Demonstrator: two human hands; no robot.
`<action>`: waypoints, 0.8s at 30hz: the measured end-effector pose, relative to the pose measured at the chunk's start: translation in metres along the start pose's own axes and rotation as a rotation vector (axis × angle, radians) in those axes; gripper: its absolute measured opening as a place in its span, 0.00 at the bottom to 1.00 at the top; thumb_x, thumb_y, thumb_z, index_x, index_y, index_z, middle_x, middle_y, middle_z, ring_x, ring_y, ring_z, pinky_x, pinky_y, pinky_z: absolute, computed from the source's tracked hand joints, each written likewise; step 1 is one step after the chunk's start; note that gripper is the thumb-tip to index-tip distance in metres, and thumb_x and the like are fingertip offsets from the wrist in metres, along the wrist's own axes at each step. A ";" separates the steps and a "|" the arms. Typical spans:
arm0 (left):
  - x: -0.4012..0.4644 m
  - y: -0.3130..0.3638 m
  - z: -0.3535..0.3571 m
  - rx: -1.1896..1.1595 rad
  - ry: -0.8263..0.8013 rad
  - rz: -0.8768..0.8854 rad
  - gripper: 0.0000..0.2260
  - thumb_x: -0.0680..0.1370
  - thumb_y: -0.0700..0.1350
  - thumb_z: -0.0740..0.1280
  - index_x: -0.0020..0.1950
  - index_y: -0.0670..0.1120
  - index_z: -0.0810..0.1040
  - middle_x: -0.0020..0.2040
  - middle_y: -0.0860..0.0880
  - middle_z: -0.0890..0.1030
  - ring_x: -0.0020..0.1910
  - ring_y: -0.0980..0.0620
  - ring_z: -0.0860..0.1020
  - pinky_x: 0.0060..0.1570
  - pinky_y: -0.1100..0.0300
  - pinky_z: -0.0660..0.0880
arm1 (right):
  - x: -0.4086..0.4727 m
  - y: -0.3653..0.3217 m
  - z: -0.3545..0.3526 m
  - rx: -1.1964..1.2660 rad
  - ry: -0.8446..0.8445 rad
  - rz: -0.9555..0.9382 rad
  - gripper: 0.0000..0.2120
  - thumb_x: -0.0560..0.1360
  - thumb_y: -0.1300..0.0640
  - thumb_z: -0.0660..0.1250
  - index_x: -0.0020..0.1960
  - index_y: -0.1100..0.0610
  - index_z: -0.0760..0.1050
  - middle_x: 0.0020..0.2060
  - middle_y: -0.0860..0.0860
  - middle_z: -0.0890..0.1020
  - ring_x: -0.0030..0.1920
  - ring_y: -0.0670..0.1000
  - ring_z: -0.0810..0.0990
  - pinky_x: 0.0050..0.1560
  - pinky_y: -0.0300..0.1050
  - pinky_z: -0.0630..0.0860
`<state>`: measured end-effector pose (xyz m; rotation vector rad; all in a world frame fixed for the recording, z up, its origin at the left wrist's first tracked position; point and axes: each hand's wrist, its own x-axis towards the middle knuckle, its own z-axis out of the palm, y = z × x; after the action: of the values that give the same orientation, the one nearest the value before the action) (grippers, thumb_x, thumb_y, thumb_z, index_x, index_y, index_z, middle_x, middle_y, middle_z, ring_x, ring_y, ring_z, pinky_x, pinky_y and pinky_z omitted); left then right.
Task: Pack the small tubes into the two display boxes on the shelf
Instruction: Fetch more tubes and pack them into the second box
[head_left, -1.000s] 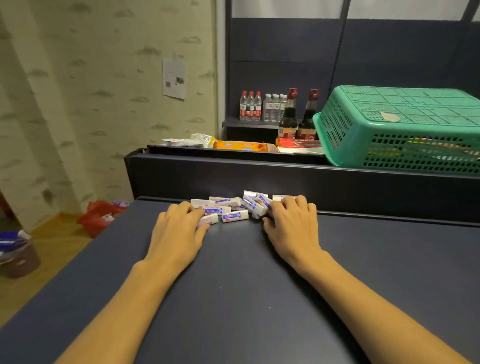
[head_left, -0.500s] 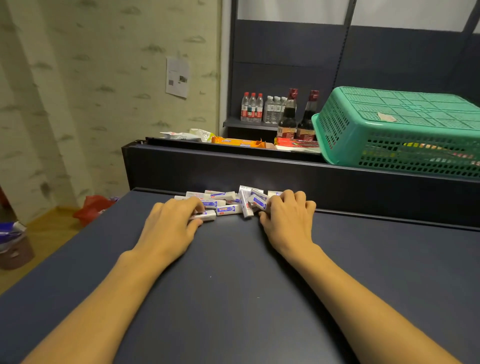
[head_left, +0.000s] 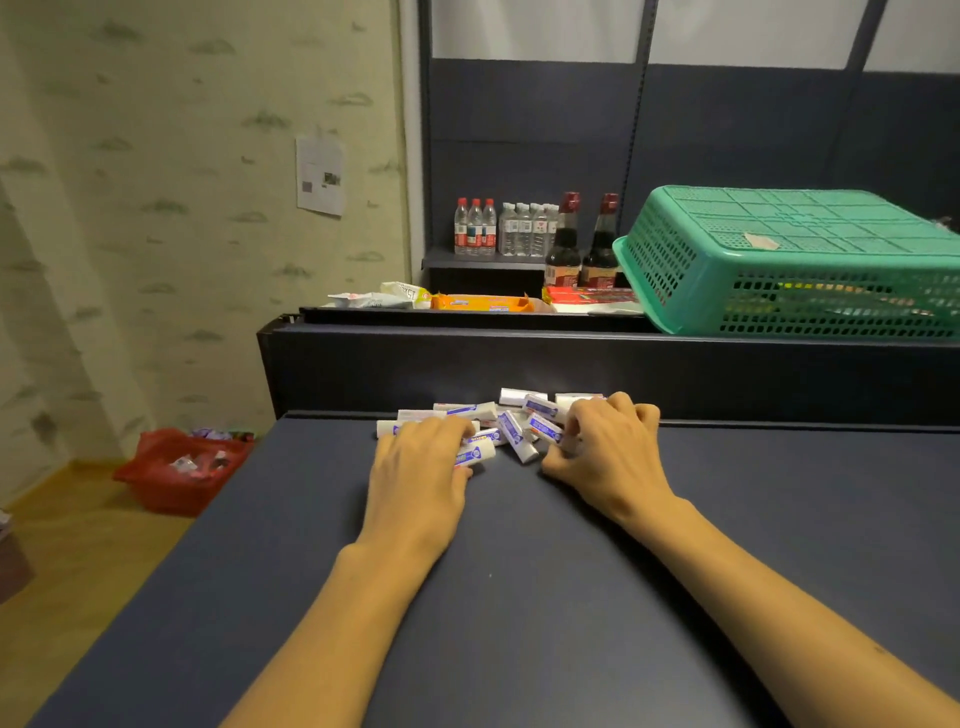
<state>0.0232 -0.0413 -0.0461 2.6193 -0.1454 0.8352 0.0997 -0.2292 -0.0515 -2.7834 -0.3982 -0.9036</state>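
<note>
Fingers (head_left: 618, 410) of the right hand (head_left: 610, 457) curl, pinching one small tube at the pile's 3 o'clock edge. Left hand (head_left: 421, 467) lies with near-straight fingers pressing tubes at 9 o'clock. Small tubes (head_left: 511, 428) lie heaped on the dark table (head_left: 519, 597), against its far edge.

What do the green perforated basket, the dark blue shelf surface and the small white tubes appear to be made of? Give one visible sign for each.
Green perforated basket: moulded plastic, judging by its uniform colour and regular grid of holes.
Dark blue shelf surface: probably painted metal or laminate; smooth, matt, with a faint sheen.
Small white tubes: likely soft plastic or card packs; white with blue print, too blurred to settle.
</note>
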 end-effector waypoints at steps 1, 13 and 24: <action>0.001 0.000 0.000 -0.003 0.005 0.014 0.15 0.75 0.46 0.68 0.61 0.51 0.74 0.58 0.53 0.76 0.59 0.49 0.72 0.56 0.60 0.62 | -0.001 -0.001 -0.003 0.013 -0.016 0.014 0.11 0.66 0.49 0.69 0.36 0.54 0.70 0.35 0.48 0.77 0.44 0.53 0.71 0.46 0.47 0.59; -0.002 0.042 0.002 -0.187 -0.123 0.132 0.14 0.76 0.46 0.68 0.61 0.47 0.75 0.54 0.48 0.73 0.54 0.46 0.72 0.52 0.54 0.68 | -0.063 0.023 -0.061 0.274 0.158 0.222 0.07 0.68 0.53 0.72 0.44 0.50 0.75 0.39 0.43 0.77 0.46 0.48 0.71 0.43 0.43 0.51; -0.022 0.180 0.014 -0.289 -0.176 0.308 0.15 0.74 0.45 0.71 0.60 0.53 0.75 0.40 0.49 0.77 0.41 0.50 0.73 0.48 0.54 0.72 | -0.118 0.126 -0.150 0.659 -0.014 0.460 0.14 0.58 0.44 0.68 0.44 0.43 0.76 0.36 0.43 0.83 0.42 0.48 0.82 0.53 0.56 0.76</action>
<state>-0.0253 -0.2129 -0.0098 2.4223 -0.6799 0.6211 -0.0349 -0.4105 -0.0142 -2.1351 -0.0291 -0.5181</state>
